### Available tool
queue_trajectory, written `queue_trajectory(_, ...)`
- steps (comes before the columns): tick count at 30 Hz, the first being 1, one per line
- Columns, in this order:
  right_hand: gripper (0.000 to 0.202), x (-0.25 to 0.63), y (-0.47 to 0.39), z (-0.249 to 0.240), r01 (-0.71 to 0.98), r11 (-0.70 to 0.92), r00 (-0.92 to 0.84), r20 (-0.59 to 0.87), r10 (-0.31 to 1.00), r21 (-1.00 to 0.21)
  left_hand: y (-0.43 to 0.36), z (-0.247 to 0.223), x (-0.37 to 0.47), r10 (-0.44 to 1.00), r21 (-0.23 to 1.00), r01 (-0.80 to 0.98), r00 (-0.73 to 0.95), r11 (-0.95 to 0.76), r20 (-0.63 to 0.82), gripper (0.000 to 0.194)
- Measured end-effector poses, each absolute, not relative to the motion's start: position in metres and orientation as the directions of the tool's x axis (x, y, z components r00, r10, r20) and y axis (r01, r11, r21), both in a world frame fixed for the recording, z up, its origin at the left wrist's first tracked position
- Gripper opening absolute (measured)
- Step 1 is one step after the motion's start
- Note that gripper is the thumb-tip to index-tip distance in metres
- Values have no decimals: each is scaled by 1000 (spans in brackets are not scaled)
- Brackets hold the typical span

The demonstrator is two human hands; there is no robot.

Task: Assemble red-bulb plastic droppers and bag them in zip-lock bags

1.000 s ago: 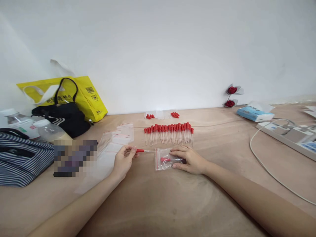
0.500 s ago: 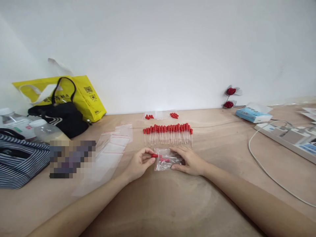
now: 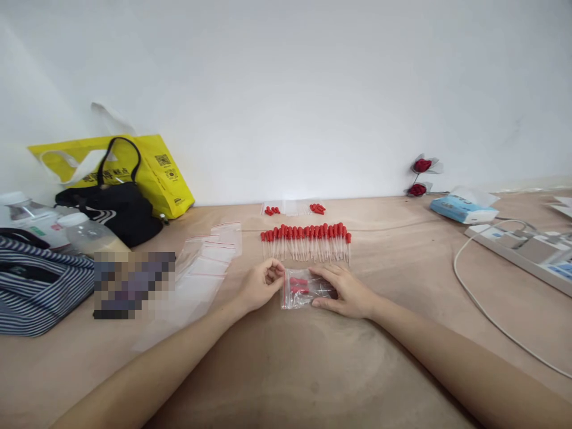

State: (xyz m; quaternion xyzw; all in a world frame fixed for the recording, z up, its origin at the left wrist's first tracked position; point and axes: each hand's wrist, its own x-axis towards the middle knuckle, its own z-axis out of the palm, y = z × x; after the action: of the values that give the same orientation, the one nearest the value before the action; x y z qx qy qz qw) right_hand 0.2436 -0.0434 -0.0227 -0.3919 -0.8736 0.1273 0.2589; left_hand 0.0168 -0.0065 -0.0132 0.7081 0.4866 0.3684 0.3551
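A small clear zip bag [image 3: 295, 297] lies flat on the table, with red-topped droppers [image 3: 299, 286] inside it. My left hand [image 3: 264, 285] is at the bag's open-edge side, thumb and fingertips pinched together on its red-striped edge. On the right end of the bag rests my right hand [image 3: 344, 291], thumb and fingers spread and pressing on the plastic; it hides that end. Just beyond both hands, a row of several droppers with red bulbs [image 3: 306, 241] lies side by side, bulbs pointing to the wall.
Flat clear bags [image 3: 208, 268] overlap at the left. Farther back lie bagged red bulbs [image 3: 317, 209]. Yellow bag [image 3: 172, 185], black bag [image 3: 129, 217], bottles and striped pouch [image 3: 44, 292] stand left; tissue pack [image 3: 462, 208], roses and power strip [image 3: 531, 253] are at right.
The red bulb that was between my left fingertips is now inside the bag with the others. My left fingers have moved to the bag's edge. The view has shifted slightly.
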Motion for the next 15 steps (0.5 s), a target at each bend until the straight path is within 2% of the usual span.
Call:
queue_trajectory(5,59,244,-43,-23,627,656,-560,342,754,-420,53,-2,-10,978,807,559,39,-191,204,13)
queue_trajectory(8,58,244,-43,-24,630,659,-564,341,752,-411,94,2,-18,987,781,621,-70,-72,146,12)
queue_trajectory(12,57,244,-43,-24,621,671,-571,354,741,-405,125,4,-12,995,772,635,-83,16,48,22)
queue_trajectory(15,56,244,-43,-23,627,665,-567,348,747,-406,133,5,-3,996,798,602,-68,2,49,28)
